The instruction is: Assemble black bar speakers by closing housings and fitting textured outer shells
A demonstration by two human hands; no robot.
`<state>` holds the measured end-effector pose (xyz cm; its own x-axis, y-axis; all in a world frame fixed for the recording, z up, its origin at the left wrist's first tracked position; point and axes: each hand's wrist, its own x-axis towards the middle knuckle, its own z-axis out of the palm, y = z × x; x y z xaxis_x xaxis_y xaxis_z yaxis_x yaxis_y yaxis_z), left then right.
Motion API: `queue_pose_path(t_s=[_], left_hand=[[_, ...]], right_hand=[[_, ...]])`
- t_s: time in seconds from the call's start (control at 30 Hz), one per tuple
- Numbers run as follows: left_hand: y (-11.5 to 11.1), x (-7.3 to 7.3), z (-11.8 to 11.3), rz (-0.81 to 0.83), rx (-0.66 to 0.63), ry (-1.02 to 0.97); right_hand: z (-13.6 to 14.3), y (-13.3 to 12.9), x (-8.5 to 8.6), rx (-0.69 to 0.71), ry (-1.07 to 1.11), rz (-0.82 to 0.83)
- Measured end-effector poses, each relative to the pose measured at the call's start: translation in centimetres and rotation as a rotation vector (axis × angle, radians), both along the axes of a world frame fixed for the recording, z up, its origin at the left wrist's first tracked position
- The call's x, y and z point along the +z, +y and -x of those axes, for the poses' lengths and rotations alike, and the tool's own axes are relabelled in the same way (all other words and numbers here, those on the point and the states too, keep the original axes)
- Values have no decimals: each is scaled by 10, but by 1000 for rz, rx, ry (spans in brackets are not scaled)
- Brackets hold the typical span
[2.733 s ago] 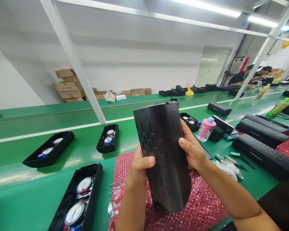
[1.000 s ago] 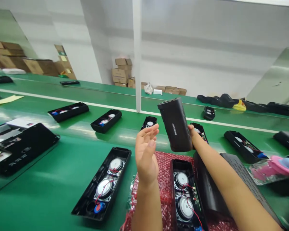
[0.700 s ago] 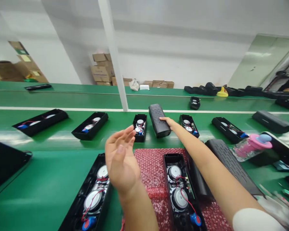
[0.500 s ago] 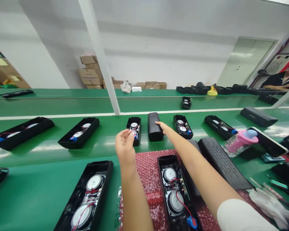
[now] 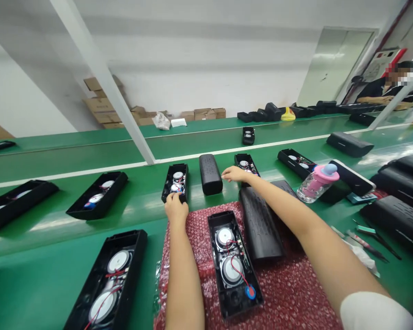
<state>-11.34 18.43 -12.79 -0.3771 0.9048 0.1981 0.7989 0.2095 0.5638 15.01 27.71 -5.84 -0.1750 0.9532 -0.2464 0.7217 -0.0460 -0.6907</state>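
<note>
My left hand [image 5: 176, 210] has its fingers curled over the near end of an open black speaker housing [image 5: 171, 175], which shows two round white-backed drivers. The fingertips are partly hidden against it. Beside a closed black speaker [image 5: 210, 175], my right hand [image 5: 237, 174] hovers with fingers stretched out and a small gap to the speaker. My right hand and forearm partly cover another open housing [image 5: 242, 160]. Below my hands, an open speaker housing [image 5: 223, 266] with red wires and a blue-and-red round part rests on red bubble wrap [image 5: 292, 293].
More open housings [image 5: 98, 195] stand along the green bench at left, one large one [image 5: 106, 279] nearby. A black cover [image 5: 261, 224] lies right of centre. A pink-lidded bottle [image 5: 315, 183], tweezers [image 5: 382, 240] and dark speakers [image 5: 399, 220] are at right. A person [image 5: 385, 87] sits far right.
My right hand has come off the closed speaker and sits just right of it. My left hand has lowered onto the near end of the open housing. The view has shifted.
</note>
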Motion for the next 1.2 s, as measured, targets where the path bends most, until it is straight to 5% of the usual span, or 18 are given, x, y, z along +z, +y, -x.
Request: queue_pose_path(t_s=[0.27, 0.47, 0.6, 0.73, 0.9, 1.07, 1.2], left_hand=[[7, 1, -3, 125, 98, 282], [13, 15, 19, 208, -79, 492], [-5, 30, 31, 184, -126, 582], [-53, 44, 40, 83, -145, 625], [-146, 50, 39, -35, -190, 626], [-235, 37, 16, -125, -216, 611], [-283, 19, -3, -184, -293, 604]], right_hand=[[-83, -19, -14, 46, -609, -179], [-87, -17, -29, 214, -803, -328], [-88, -17, -26, 246, -851, -431], [-96, -20, -5, 195, -871, -536], [-85, -52, 31, 215, -790, -712], [-39, -112, 55, 313, -654, -859], [8, -161, 64, 447, -476, -991]])
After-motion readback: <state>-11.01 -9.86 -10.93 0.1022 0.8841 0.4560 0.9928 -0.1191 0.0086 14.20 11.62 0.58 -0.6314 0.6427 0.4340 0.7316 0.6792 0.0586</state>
